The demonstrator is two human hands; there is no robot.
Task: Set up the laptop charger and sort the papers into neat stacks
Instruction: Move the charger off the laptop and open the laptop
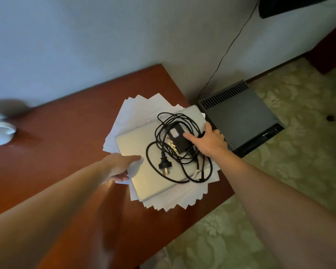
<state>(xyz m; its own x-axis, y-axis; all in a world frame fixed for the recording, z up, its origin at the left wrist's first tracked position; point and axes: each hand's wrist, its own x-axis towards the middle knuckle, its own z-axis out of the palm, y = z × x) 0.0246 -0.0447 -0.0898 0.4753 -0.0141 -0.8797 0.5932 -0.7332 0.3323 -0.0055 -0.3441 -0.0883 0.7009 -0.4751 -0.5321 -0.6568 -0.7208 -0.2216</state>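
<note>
The papers [124, 117] show only as a fringe of corners; the laptop [136, 140] covers the rest, so the sheets cannot be counted. The left hand [120, 166] has its thumb on top, and its fingers slip under the sheets, mostly out of sight. The right hand [209, 140] covers one end of the charger [177, 139], and its outer fingers are hidden behind the hand. The charger's pale label is too small to read. At the left edge a white thing [0, 133] is blurred and cut off — no telling what it is. Top right, a dark shape [291, 4] is cut by the edge, and a thin wire [231, 45] runs up beside it out of view.
</note>
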